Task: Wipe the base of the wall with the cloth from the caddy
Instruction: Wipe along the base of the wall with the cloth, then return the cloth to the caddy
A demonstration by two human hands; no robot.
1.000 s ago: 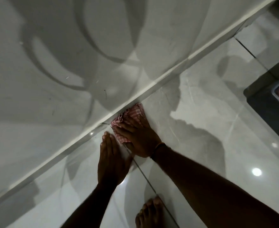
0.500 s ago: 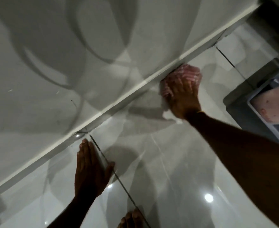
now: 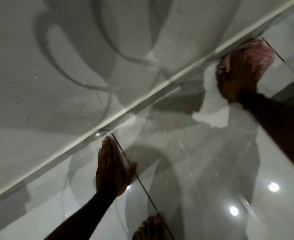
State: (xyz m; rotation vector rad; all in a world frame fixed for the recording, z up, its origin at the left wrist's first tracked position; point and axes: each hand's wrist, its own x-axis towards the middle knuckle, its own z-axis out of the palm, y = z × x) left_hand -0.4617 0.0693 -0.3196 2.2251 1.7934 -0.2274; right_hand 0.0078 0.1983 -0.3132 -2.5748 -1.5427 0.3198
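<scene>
Pink-and-white checked cloth bunched under the right hand, pressed where the glossy floor meets the pale strip along the base of the wall, far up toward the upper right. Fingers of that hand curled down over the cloth, gripping it, with crumpled folds poking out past the fingertips and on the wall side. Left hand well apart from the cloth, lower and toward the middle, laid flat and open on the floor, fingers together, thumb spread across a dark grout line. Hard to make out: right hand and cloth smeared by motion blur, so the weave and the exact edge of the fabric unclear; right forearm cut off at the right edge; bare toes cut off at the bottom edge. Floor of large polished grey tiles with faint marble veining and bright round reflections; wall smooth, matte grey, crossed by curving shadows and a few small scuffs.
</scene>
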